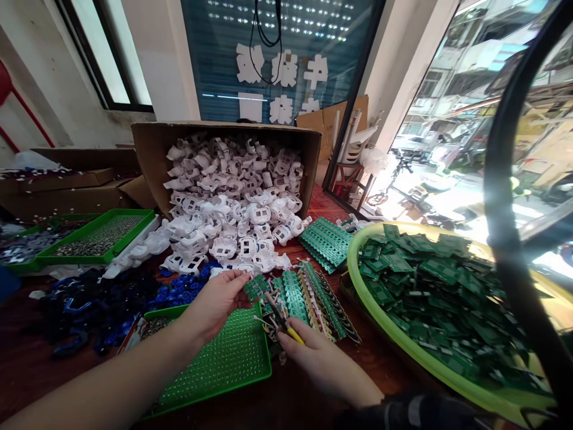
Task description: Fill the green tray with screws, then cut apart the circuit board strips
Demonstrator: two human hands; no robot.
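My left hand [221,298] pinches a small green circuit board [256,288] by its edge, above the far right corner of a green perforated tray [215,364]. In my right hand [316,353] is a pair of yellow-handled pliers [294,334], with the dark metal end pointing up at the board. The tips are close to the board's lower right edge; whether they touch it I cannot tell. Beneath and beside the pliers lie wired parts, partly hidden by my hand. Several strips of green circuit boards [294,295] are lined up just beyond.
White plastic shells [246,230] spill from a cardboard box [152,161]. Blue parts [176,292] and dark parts [76,310] lie at left, near another green tray [129,230]. A yellow-green basin [356,263] heaped with green boards stands at right. A black bar [505,179] crosses the right side.
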